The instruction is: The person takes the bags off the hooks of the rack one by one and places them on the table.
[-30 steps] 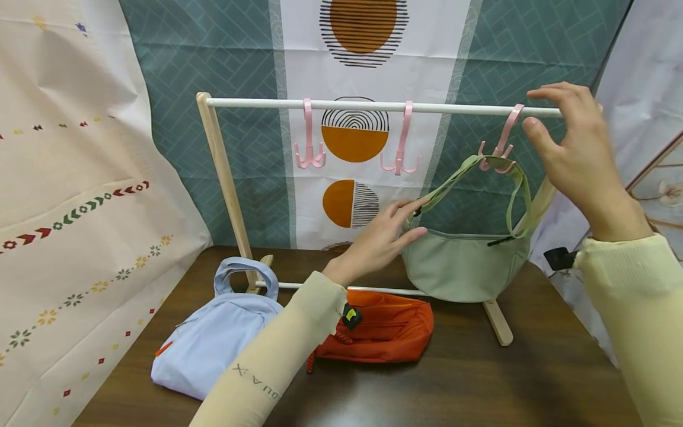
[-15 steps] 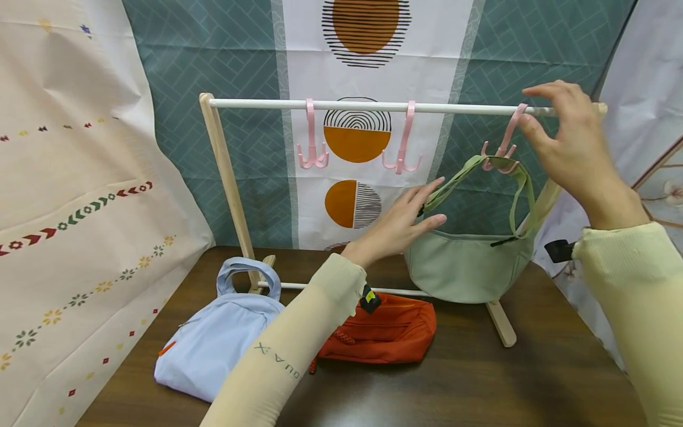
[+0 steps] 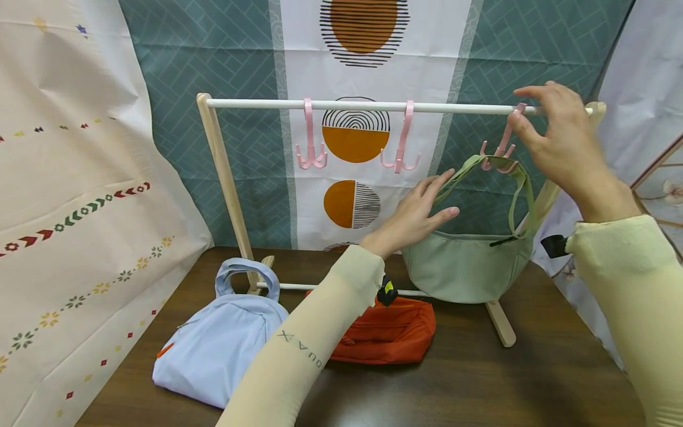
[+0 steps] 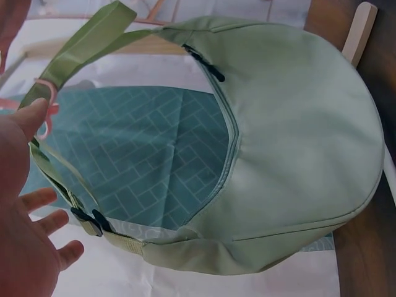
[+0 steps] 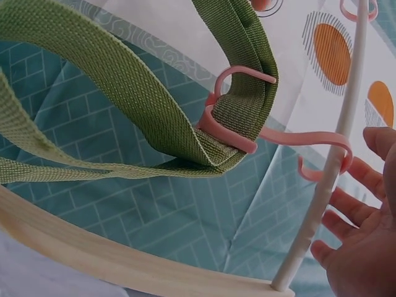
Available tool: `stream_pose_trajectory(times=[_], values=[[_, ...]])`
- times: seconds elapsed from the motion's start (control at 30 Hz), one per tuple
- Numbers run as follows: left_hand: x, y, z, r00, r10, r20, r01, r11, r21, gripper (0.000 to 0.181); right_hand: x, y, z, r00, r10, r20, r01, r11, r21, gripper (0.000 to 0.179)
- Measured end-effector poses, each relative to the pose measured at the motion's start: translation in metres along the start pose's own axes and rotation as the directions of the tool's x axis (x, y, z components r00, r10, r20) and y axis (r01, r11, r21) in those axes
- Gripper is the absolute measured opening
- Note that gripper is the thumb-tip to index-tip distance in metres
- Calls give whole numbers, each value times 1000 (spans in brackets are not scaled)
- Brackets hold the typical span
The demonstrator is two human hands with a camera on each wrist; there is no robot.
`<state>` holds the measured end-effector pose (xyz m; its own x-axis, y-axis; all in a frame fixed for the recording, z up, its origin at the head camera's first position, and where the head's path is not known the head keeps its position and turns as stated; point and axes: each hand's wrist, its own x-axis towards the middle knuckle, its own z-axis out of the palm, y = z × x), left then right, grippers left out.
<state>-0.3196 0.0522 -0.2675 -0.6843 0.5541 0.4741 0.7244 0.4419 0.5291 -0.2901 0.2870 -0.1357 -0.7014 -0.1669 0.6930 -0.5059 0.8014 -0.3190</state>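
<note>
A sage-green shoulder bag hangs by its strap from the right-hand pink hook, which sits over the white rail. Two prongs of that hook pass around the strap in the right wrist view. My left hand, fingers spread, is at the left run of the strap, its fingertips overlapping the webbing in the head view. Up at the rail, my right hand is beside the top of the hook, thumb and fingers apart and nothing gripped between them.
Two more pink hooks, a left one and a middle one, hang from the rail. A light-blue backpack and an orange-red bag, partly behind my left forearm, lie on the brown table. Wooden posts carry the rail.
My left hand has moved right and upward along the strap. My right hand has shifted a little left, closer to the hook's top. The green bag hangs as before.
</note>
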Motion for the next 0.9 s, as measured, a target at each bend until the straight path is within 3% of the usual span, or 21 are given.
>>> stream_pose_trajectory(times=[0.23, 0.47, 0.67, 0.9], values=[[12, 2, 2, 998, -67, 8, 67, 996, 60, 82, 3, 1, 4, 999, -31, -11, 31, 999, -23, 45], [21, 2, 12, 989, -148, -29, 150, 978, 148, 79, 3, -2, 6, 999, 47, 3, -46, 997, -70, 48], [25, 2, 15, 988, -139, -70, 153, 956, 252, 75, 2, -2, 6, 999, 35, 12, -33, 995, -94, 47], [20, -4, 17, 990, -127, -60, 136, 974, 179, 43, 2, 1, 6, 1000, 17, 11, -16, 997, -77, 44]])
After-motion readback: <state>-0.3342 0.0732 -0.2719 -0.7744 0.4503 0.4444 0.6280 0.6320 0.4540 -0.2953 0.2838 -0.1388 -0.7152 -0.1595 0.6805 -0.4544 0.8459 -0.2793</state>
